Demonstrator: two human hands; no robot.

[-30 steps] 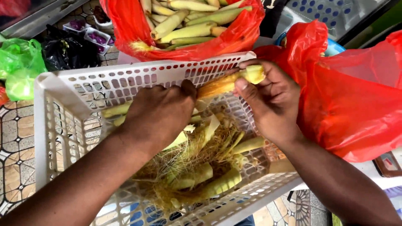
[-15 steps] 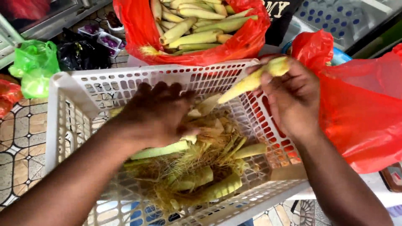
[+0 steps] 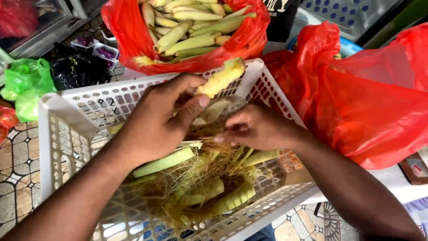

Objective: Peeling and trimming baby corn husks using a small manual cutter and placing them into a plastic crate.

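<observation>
A green bag [image 3: 26, 85] and a black bag [image 3: 73, 71] lie far left. The white basket [image 3: 71, 111] holds husks [image 3: 196, 178]. The left hand [image 3: 156, 122] grips a corn cob [image 3: 221, 77] over the basket's far rim; the right hand [image 3: 258, 127] pinches a husk strip [image 3: 214, 111]. A red bag of cobs [image 3: 191, 35] sits behind, another red bag [image 3: 370, 102] to the right.

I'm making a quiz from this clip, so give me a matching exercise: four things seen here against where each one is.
Things:
1. peeled corn cob
2. husks and silk
3. unpeeled cobs
4. green bag

Places:
A. far left, on the floor
B. in the left hand
C. in the red bag behind the basket
D. bottom of the white basket

Pairs: 1-B, 2-D, 3-C, 4-A
</observation>
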